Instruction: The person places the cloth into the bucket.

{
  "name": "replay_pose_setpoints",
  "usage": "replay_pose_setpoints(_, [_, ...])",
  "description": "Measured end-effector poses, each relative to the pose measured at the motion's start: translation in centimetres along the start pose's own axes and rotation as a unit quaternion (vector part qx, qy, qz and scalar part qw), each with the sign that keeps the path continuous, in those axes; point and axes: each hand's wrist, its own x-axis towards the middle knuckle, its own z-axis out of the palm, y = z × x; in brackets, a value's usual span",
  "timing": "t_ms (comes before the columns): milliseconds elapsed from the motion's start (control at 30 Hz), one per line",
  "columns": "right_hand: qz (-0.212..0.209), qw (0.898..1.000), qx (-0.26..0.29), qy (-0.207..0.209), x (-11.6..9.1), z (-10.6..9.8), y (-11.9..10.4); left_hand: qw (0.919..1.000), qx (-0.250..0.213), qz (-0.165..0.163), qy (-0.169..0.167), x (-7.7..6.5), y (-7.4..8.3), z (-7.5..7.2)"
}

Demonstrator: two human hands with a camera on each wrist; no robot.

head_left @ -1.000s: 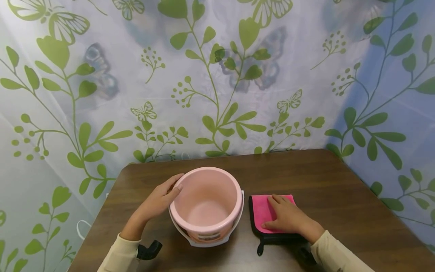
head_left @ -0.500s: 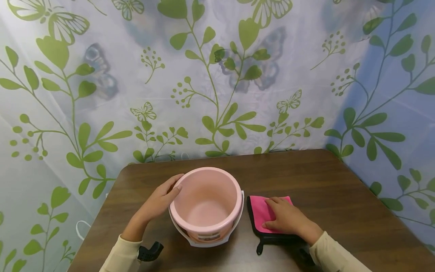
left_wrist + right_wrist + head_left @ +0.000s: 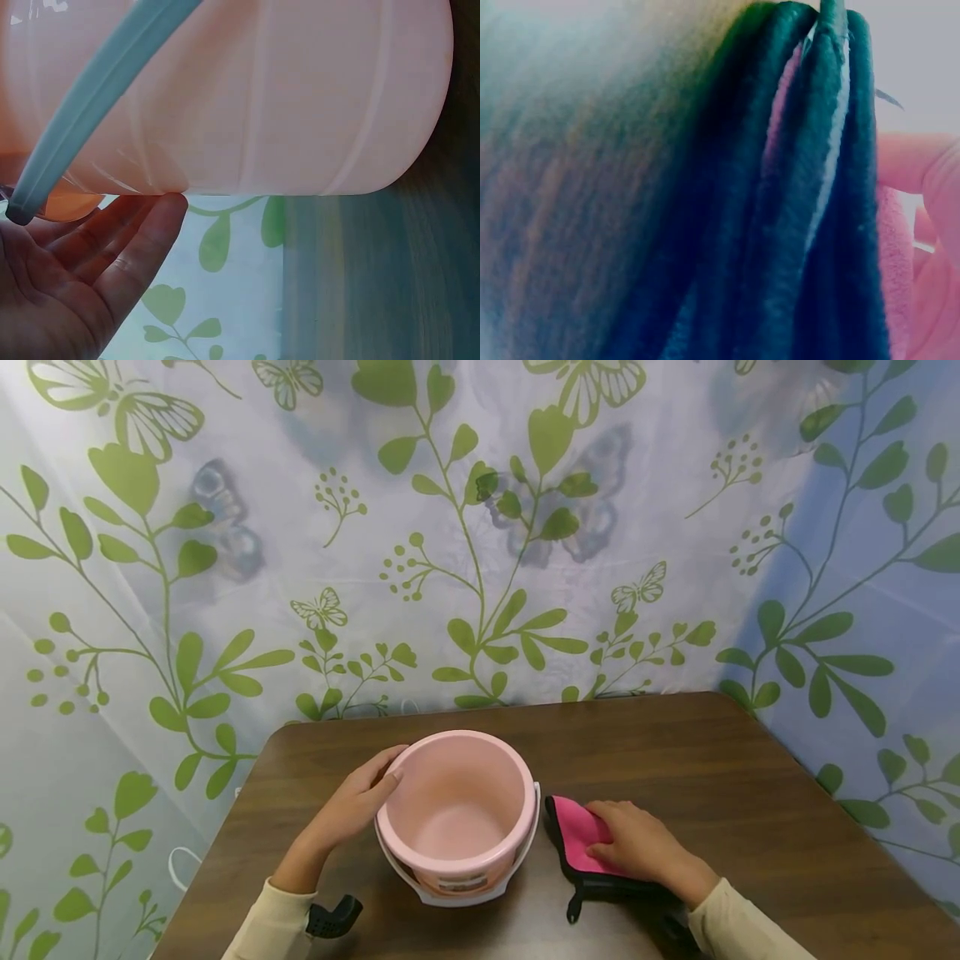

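Observation:
A pale pink bucket [image 3: 453,864] with a white handle [image 3: 463,900] stands on the table. My left hand [image 3: 341,810] holds its left rim, thumb at the lip and fingers along the outer wall. The left wrist view shows those fingers [image 3: 142,251] against the bucket's side [image 3: 300,105]. Right of the bucket lies a folded pink cloth [image 3: 576,839] with black edging and a small black loop [image 3: 574,906]. My right hand [image 3: 637,842] grips it, fingers bent over the top and thumb at the near side. Several stacked dark edges [image 3: 780,187] fill the right wrist view.
The brown wooden table [image 3: 660,735] reaches back to a white curtain [image 3: 420,635] printed with green leaves and butterflies. A black wrist device [image 3: 333,917] sits by the left sleeve. A white cable [image 3: 180,868] hangs beyond the table's left edge.
The fingers of my right hand have drawn in, and the pink cloth is bunched under them, its far edge pulled nearer. My left hand and the bucket have stayed in place.

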Motion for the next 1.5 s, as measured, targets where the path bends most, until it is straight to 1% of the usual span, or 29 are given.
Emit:
replay_pose_setpoints(233, [0.007,1.0,0.016,0.006,0.3,-0.4,-0.1,1.0,0.0,0.006,0.001,0.1,0.0,-0.1])
replay_pose_setpoints(400, [0.004,0.999,0.02,0.025,0.3,-0.8,0.0,1.0,0.001,0.002,0.002,0.2,0.1,-0.2])
replay_pose_setpoints(567, [-0.01,0.999,0.013,0.046,0.3,-1.6,0.1,1.0,-0.005,-0.001,0.001,0.2,0.2,-0.3])
replay_pose_setpoints(900, [-0.035,0.996,0.015,0.085,0.1,-4.7,0.0,1.0,0.0,-0.002,0.006,0.4,0.1,-0.4])
replay_pose_setpoints(1200, [-0.049,0.993,0.014,0.107,-0.4,-7.0,-0.8,0.9999,-0.006,-0.009,0.004,0.1,-0.3,-0.2])
replay_pose_setpoints(1500, [-0.054,0.991,0.005,0.125,0.1,-9.5,-2.0,0.9999,-0.011,-0.007,0.004,-0.1,-0.3,-0.2])
